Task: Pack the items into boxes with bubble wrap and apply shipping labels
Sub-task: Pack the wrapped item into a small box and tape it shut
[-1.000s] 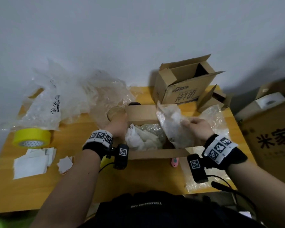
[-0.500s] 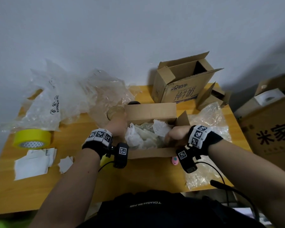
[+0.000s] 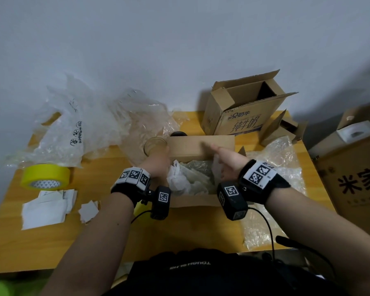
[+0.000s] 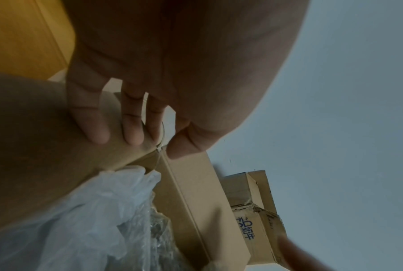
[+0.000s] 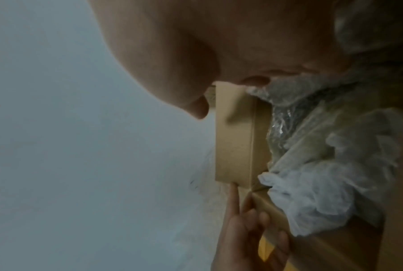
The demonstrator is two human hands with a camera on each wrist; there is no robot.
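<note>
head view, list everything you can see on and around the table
packing box: 1, brown, table centre, flaps up, holding bubble wrap
printed carton: 1, brown, open, back of table
small carton: 1, brown, right of it
plastic cushion bags: clear heap, back left
glass jar: 1, clear, left of box
tape roll: 1, yellow, left edge
paper pieces: several, white, front left
bubble wrap sheet: clear, right of box
large cartons: brown, beside table
table: 1, wooden
left hand: grips box's left flap
right hand: open, at far flap

A wooden table [image 3: 51, 248] carries yellow tape [image 3: 45, 176] and paper scraps [image 3: 45, 210] left, open boxes [image 3: 243, 116] far right.
</note>
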